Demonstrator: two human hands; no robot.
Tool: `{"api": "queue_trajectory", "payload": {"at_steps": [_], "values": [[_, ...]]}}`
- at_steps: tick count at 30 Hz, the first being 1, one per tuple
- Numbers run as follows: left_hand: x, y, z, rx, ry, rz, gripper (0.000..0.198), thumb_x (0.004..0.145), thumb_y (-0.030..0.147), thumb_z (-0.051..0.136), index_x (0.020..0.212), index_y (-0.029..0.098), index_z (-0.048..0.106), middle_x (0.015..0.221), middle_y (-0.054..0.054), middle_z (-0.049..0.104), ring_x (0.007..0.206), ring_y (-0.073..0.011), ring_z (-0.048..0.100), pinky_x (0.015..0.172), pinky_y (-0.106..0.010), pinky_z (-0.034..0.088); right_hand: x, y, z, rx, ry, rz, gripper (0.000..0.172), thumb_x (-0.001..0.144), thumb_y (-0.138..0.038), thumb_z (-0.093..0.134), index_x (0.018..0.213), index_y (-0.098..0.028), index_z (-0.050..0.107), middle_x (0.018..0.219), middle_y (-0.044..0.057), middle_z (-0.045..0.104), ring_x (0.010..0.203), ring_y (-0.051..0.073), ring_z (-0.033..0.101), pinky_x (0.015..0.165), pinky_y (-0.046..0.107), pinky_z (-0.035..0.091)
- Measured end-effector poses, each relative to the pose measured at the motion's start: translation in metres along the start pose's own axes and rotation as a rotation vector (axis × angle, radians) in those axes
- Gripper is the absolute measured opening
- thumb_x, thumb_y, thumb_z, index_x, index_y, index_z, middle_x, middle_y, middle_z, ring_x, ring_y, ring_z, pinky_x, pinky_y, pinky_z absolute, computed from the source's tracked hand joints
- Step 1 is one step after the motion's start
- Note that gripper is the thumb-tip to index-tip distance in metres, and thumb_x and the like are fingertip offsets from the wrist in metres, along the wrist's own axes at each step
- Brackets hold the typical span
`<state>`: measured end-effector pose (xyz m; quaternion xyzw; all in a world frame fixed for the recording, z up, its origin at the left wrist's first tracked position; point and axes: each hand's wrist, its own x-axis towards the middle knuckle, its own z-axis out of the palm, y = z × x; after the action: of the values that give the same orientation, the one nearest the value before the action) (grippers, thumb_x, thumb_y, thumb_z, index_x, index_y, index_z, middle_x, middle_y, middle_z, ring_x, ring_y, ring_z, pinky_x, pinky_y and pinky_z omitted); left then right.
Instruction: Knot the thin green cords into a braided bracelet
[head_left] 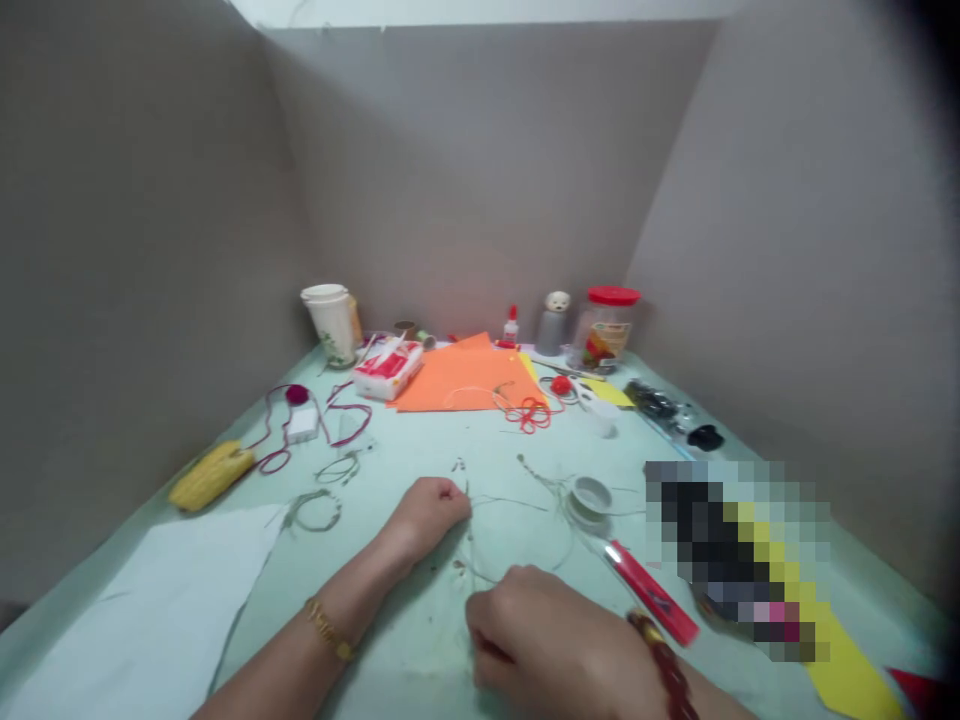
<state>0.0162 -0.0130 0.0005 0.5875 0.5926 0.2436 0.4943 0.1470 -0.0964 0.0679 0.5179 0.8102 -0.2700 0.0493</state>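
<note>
My left hand [431, 515] is closed, its thumb and forefinger pinching a thin greenish cord [469, 545] above the tabletop. Nearer to me, my right hand [536, 625] is also closed on the cord, though its fingertips are partly hidden. Loose cord strands [514, 503] spread from between the hands toward a small round white container [590, 497] on the right. Tiny beads [459, 465] lie just beyond my left hand. A red, flat, long object [654, 592] rests beside my right wrist. Left of my left hand lies a looped cord [315, 512].
White paper [150, 610] covers the near left, below a yellow yarn bundle [214, 477]. Orange sheets [457, 378], a tissue pack [388, 368], a white cup [330, 325] and a red-lidded jar [602, 335] stand farther back. Grey panels [487, 170] enclose the table.
</note>
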Motion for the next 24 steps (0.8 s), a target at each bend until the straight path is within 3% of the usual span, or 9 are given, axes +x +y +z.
{"api": "queue_trajectory", "payload": {"at_steps": [3, 6, 8, 10, 13, 17, 21, 24], "values": [[-0.001, 0.001, -0.001, -0.020, 0.018, -0.023, 0.011, 0.065, 0.026, 0.054, 0.061, 0.016, 0.051, 0.044, 0.008, 0.035, 0.040, -0.0047, 0.025, 0.042, -0.019, 0.019, -0.007, -0.005, 0.008, 0.127, 0.047, -0.030, 0.012, 0.070, -0.013, 0.047, 0.062, -0.020, 0.053, 0.060, 0.002, 0.059, 0.049, 0.011, 0.044, 0.045, 0.022, 0.027], [0.000, -0.002, -0.002, -0.064, 0.009, -0.008, 0.012, 0.065, 0.027, 0.055, 0.062, 0.017, 0.050, 0.044, 0.008, 0.034, 0.039, -0.0044, 0.025, 0.041, -0.019, 0.019, -0.016, -0.004, 0.024, 0.403, 0.285, -0.072, 0.011, 0.074, -0.016, 0.046, 0.065, -0.020, 0.052, 0.078, 0.003, 0.062, 0.073, 0.015, 0.055, 0.064, 0.023, 0.041], [0.001, -0.004, -0.002, -0.089, -0.026, 0.006, 0.013, 0.065, 0.028, 0.056, 0.062, 0.017, 0.051, 0.045, 0.008, 0.034, 0.039, -0.0041, 0.024, 0.040, -0.019, 0.018, -0.023, -0.002, 0.037, 0.630, 0.416, 0.009, 0.014, 0.078, -0.025, 0.046, 0.066, -0.020, 0.051, 0.079, 0.004, 0.060, 0.078, 0.017, 0.056, 0.069, 0.025, 0.043], [0.003, -0.007, -0.003, -0.102, -0.066, 0.006, 0.013, 0.064, 0.028, 0.057, 0.063, 0.017, 0.051, 0.045, 0.008, 0.033, 0.038, -0.0040, 0.023, 0.039, -0.019, 0.017, -0.028, -0.003, 0.051, 0.878, 0.426, 0.183, 0.020, 0.079, -0.034, 0.046, 0.067, -0.020, 0.051, 0.067, 0.002, 0.056, 0.066, 0.015, 0.054, 0.062, 0.024, 0.043], [0.006, -0.011, -0.004, -0.096, -0.095, -0.001, 0.014, 0.064, 0.030, 0.057, 0.064, 0.017, 0.051, 0.045, 0.008, 0.034, 0.038, -0.0046, 0.025, 0.038, -0.019, 0.015, -0.031, -0.007, 0.069, 1.146, 0.416, 0.325, 0.020, 0.074, -0.037, 0.054, 0.067, -0.018, 0.053, 0.062, -0.001, 0.052, 0.057, 0.012, 0.051, 0.057, 0.023, 0.042], [0.009, -0.012, -0.006, -0.105, -0.129, 0.007, 0.014, 0.064, 0.030, 0.058, 0.064, 0.017, 0.051, 0.044, 0.008, 0.032, 0.038, -0.0049, 0.025, 0.037, -0.019, 0.015, -0.028, -0.014, 0.081, 1.458, 0.419, 0.398, 0.021, 0.069, -0.034, 0.064, 0.068, -0.016, 0.054, 0.057, -0.003, 0.051, 0.047, 0.008, 0.047, 0.049, 0.020, 0.037], [0.010, -0.012, -0.008, -0.139, -0.160, -0.010, 0.016, 0.063, 0.029, 0.060, 0.063, 0.018, 0.048, 0.043, 0.009, 0.030, 0.037, -0.0041, 0.023, 0.037, -0.019, 0.014, -0.025, -0.020, 0.088, 1.900, 0.474, 0.456, 0.029, 0.061, -0.034, 0.075, 0.066, -0.014, 0.055, 0.067, 0.001, 0.059, 0.056, 0.008, 0.053, 0.054, 0.019, 0.043], [0.011, -0.012, -0.008, -0.136, -0.168, -0.014, 0.018, 0.063, 0.031, 0.061, 0.063, 0.018, 0.047, 0.042, 0.010, 0.028, 0.036, -0.0041, 0.022, 0.037, -0.019, 0.013, -0.022, -0.026, 0.096, 2.077, 0.443, 0.492, 0.039, 0.049, -0.032, 0.084, 0.068, -0.013, 0.056, 0.074, 0.003, 0.062, 0.060, 0.008, 0.056, 0.055, 0.020, 0.045]]}}
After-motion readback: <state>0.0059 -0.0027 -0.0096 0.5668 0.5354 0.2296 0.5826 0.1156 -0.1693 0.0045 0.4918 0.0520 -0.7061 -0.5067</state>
